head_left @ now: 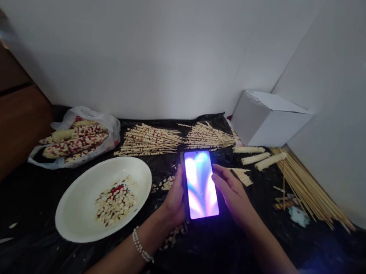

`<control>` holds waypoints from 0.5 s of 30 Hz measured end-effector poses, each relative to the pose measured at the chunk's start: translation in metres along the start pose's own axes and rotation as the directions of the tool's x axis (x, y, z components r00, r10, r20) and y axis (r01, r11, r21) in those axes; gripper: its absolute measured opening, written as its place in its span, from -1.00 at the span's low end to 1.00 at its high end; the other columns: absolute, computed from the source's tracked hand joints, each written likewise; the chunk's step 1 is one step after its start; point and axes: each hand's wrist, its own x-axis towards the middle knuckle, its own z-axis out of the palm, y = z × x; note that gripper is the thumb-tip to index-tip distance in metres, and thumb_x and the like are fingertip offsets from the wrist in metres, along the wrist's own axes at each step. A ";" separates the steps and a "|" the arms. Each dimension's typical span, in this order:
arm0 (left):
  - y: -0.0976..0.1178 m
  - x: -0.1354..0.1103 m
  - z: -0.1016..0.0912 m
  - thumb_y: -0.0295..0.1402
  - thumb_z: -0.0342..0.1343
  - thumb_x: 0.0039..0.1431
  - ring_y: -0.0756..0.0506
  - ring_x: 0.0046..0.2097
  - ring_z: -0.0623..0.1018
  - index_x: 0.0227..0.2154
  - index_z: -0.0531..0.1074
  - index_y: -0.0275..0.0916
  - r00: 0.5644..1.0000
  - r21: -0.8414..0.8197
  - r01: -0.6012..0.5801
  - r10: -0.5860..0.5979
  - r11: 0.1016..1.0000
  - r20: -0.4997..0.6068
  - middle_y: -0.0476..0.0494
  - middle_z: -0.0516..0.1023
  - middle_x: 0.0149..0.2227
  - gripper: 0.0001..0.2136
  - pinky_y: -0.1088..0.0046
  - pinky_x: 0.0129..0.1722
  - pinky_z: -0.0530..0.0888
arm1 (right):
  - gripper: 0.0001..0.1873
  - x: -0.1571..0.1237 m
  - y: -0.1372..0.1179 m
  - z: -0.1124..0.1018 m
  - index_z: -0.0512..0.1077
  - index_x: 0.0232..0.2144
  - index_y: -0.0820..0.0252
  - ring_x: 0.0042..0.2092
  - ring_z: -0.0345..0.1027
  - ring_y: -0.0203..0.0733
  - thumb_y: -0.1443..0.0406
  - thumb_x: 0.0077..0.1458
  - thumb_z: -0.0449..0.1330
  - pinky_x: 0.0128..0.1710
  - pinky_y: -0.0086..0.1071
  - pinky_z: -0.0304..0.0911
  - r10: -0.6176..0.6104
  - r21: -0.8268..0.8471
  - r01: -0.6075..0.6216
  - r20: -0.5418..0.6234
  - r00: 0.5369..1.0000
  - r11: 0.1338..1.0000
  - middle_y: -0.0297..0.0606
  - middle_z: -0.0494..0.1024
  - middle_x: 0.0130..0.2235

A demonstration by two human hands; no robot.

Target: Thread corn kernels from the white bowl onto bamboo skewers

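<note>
A lit smartphone faces me, its screen glowing blue, pink and white. My left hand grips its left side, the thumb along the edge and the other fingers behind it. At the right edge, my right hand is closed on the phone with thumb and fingers. Loose corn kernels lie on the black plastic sheet near my left hand. Left of the hands stands a white bowl with red-and-cream kernels in it.
A plastic bag holds several corn cobs. Two piles of kernel-covered sticks lie behind the phone. Stripped cobs, long bare sticks and a white box are at right. A wall closes off the back.
</note>
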 end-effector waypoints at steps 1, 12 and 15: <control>0.000 0.000 0.000 0.04 -0.11 0.19 -0.28 -0.03 0.53 0.01 0.41 -0.36 1.000 0.002 0.005 -0.005 1.000 -0.012 -0.33 0.58 -0.09 -0.43 0.18 0.02 0.38 | -0.56 -0.003 0.000 0.001 0.33 -0.01 0.08 0.06 0.31 -0.12 0.09 0.07 0.15 0.07 -0.15 0.19 -0.007 -0.004 0.007 0.012 1.000 1.000 -0.21 0.46 0.02; -0.001 -0.001 0.001 0.02 -0.09 0.19 -0.30 0.01 0.50 0.06 0.38 -0.37 0.997 0.003 -0.025 0.025 1.000 -0.071 -0.37 0.56 -0.07 -0.42 0.16 0.07 0.34 | -0.21 -0.010 0.021 0.018 0.14 0.16 0.10 0.09 0.27 0.06 0.11 -0.11 0.29 0.05 -0.02 0.22 -0.147 -0.264 0.127 -0.055 0.988 0.956 -0.06 0.39 0.08; -0.001 -0.001 0.002 0.03 -0.08 0.18 -0.30 0.00 0.51 0.06 0.38 -0.36 0.997 0.011 -0.031 0.032 0.999 -0.076 -0.36 0.56 -0.08 -0.42 0.16 0.07 0.34 | -0.19 -0.009 0.024 0.020 0.13 0.16 0.09 0.10 0.27 0.07 0.12 -0.13 0.30 0.05 -0.01 0.21 -0.144 -0.259 0.117 -0.088 0.986 0.959 -0.06 0.40 0.08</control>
